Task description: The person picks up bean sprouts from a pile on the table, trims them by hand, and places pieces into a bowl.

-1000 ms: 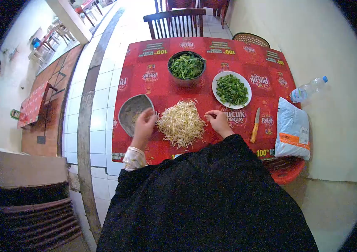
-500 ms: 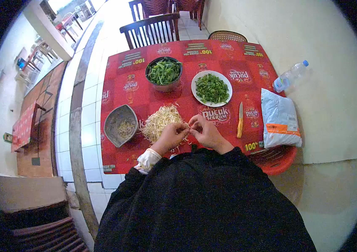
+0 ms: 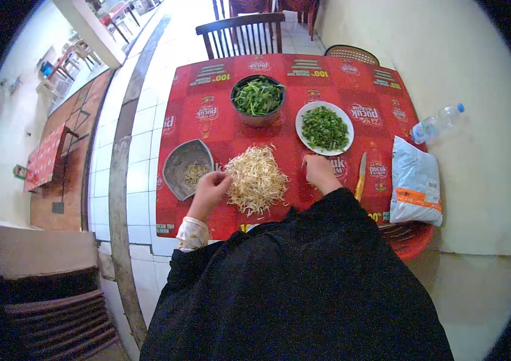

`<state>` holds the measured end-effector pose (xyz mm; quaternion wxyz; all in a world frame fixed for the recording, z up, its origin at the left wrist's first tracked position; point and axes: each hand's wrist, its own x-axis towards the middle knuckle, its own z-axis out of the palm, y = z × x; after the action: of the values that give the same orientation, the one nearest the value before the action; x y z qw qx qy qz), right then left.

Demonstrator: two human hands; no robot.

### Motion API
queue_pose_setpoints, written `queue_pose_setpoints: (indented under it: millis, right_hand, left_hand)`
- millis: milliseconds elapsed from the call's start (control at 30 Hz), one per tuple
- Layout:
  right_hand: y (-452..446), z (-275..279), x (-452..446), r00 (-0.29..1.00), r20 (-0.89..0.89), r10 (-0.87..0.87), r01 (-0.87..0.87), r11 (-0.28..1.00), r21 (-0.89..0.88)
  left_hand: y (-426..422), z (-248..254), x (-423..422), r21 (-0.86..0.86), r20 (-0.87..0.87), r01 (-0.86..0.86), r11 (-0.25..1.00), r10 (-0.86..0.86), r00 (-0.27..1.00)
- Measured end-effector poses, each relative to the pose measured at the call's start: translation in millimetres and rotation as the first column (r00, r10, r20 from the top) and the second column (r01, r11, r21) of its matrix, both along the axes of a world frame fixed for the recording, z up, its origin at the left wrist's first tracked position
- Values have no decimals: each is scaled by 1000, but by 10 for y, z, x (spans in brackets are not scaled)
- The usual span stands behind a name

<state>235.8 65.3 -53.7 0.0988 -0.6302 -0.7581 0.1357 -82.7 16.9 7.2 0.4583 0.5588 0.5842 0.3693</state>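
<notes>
A loose heap of pale bean sprouts lies on the red tablecloth between my two hands. My left hand is closed with its fingertips together, between the heap and the grey bowl, by the bowl's right rim. Some sprout pieces lie inside that bowl. My right hand is closed with curled fingers, just below the white plate of chopped green leaves. Whatever either hand may be pinching is too small to make out.
A dark pot of cut greens stands behind the heap. To the right lie a knife with a yellow handle, a grey-white plastic package and a plastic bottle. A wooden chair stands beyond the table.
My hands were together over the sprouts' right edge and have parted. The left moved left toward the grey bowl, the right toward the plate. The view has shifted slightly.
</notes>
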Motion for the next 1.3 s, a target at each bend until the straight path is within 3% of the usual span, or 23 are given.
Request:
queue_pose_setpoints:
  millis: [67,100,233,333,367,500,600,700,733,833,900,1033,1133,1300]
  right_hand:
    - [154,-1,-154,984,169,-56,62,998,-29]
    - [239,7,-227,987,157,-38,46,998,-45]
    - [700,-369,-545,996,-84,5,-7,1000,-23]
    - [857,-469,-741,997,-69,-25,26,1000,11]
    - [889,-479,-776,998,-10,-68,67,992,-109]
    - [865,-637,-769,989,-103,-104,109,993,49]
    - [693,-340,-720,933,-318,-170,171,985,-25]
    - [446,-246,-676,835,-524,-166,205,979,16]
    - [280,-19,-696,821,-547,-165,161,985,-56]
    - [-160,222,-726,854,-520,-11,11,1000,-4]
    - [-402,330,-765,886,-461,57,-39,998,48]
    - [-643,621,-705,907,-416,67,-54,998,45]
    - [-717,639,-601,918,-383,104,-64,991,116]
    - [-761,649,-448,852,-464,242,-192,969,153]
  left_hand:
    - [21,64,-240,-9,-45,-125,992,124,991]
    - [43,88,-357,-9,-66,-185,983,184,981]
    - [133,-165,-791,-140,134,-332,933,351,927]
    - [164,-192,-894,-205,187,-418,885,454,871]
    - [179,-169,-945,-221,131,-393,893,426,895]
    - [175,-219,-1026,-258,203,-362,896,416,886]
    - [219,-261,-1019,-284,167,-262,922,317,934]
    - [242,-308,-653,-132,126,-98,986,115,985]
    - [242,-348,-456,-120,137,-21,993,38,990]
    - [152,-197,240,-141,97,182,973,-170,981]
    - [132,-265,547,-24,-11,278,960,-279,960]
    - [143,-235,745,1,-232,417,909,-405,884]
    - [65,-204,806,4,-221,439,899,-427,877]
    - [-93,-193,904,-87,55,486,870,-483,874]
